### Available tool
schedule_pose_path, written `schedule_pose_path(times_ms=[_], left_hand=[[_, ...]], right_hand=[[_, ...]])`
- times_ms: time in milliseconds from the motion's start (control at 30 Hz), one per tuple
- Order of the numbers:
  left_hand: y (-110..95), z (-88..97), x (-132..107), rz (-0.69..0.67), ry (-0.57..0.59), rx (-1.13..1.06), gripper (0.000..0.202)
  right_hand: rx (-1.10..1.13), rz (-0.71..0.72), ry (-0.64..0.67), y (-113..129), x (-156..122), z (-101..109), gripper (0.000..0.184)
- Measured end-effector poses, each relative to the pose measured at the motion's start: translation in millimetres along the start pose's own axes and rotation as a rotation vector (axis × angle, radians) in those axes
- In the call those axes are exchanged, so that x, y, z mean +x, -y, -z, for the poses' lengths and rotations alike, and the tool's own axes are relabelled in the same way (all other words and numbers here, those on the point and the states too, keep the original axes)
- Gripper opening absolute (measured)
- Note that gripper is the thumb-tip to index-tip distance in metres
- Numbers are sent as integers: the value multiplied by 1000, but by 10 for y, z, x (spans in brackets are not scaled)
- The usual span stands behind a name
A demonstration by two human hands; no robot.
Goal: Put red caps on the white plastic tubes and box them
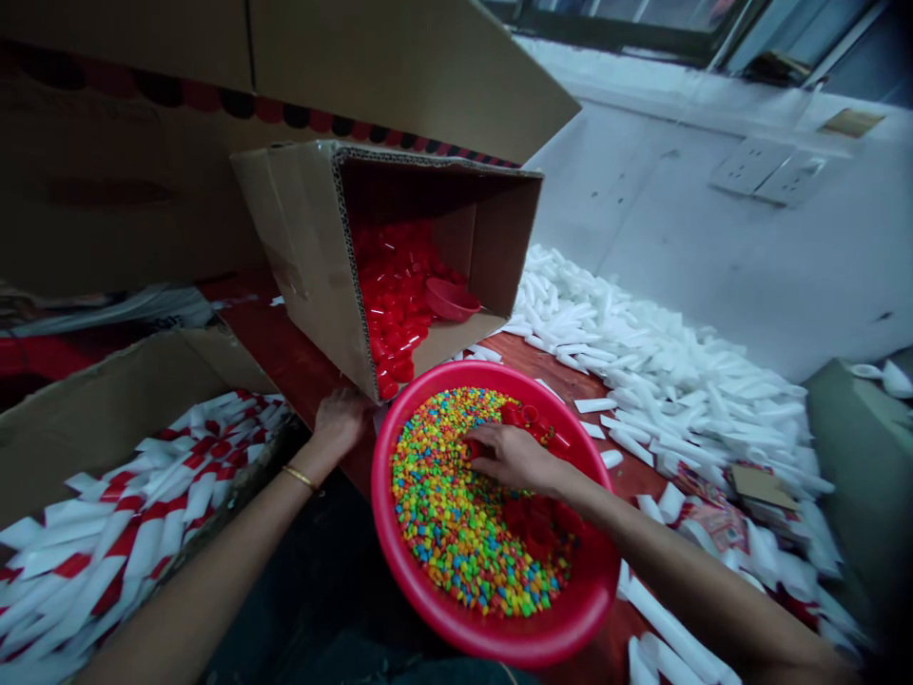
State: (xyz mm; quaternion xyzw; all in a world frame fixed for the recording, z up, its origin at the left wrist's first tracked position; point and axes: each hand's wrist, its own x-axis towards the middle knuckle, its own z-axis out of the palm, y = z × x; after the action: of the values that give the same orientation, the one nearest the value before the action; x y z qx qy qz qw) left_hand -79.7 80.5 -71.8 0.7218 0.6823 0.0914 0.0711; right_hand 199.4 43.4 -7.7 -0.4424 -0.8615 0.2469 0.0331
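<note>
Head view: my right hand (pixel 510 457) curls among light, slippery plastic pellets (pixel 456 504), grasp unclear; I'd scoop from beneath. Beside the red basin (pixel 492 647), my left hand (pixel 340 423) rests open.

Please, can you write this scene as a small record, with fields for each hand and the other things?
left hand: beside red plastic basin, gold bangle on wrist
right hand: inside basin, touching multicoloured pellets, near red caps
rest: tilted cardboard box holding more caps, red scoop; white tubes
</note>
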Motion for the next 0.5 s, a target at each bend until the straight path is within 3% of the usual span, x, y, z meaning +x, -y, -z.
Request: schedule_pose_path(times_ms=[133, 267, 333, 400, 500], left_hand=[[231, 60, -338, 36, 15, -48, 39], [328, 276, -766, 23, 10, -424, 47], [176, 468, -892, -29, -53, -640, 49], [-113, 660, -931, -147, -84, -726, 45], [-599, 811, -870, -354, 5, -739, 38]], right_hand=[[640, -104, -64, -86, -146, 34, 44], [938, -113, -61, -34, -276, 89, 45], [980, -104, -89, 9, -299, 95, 44], [940, -84, -147, 48, -296, 78, 42], [764, -49, -256, 100, -282, 44, 38]])
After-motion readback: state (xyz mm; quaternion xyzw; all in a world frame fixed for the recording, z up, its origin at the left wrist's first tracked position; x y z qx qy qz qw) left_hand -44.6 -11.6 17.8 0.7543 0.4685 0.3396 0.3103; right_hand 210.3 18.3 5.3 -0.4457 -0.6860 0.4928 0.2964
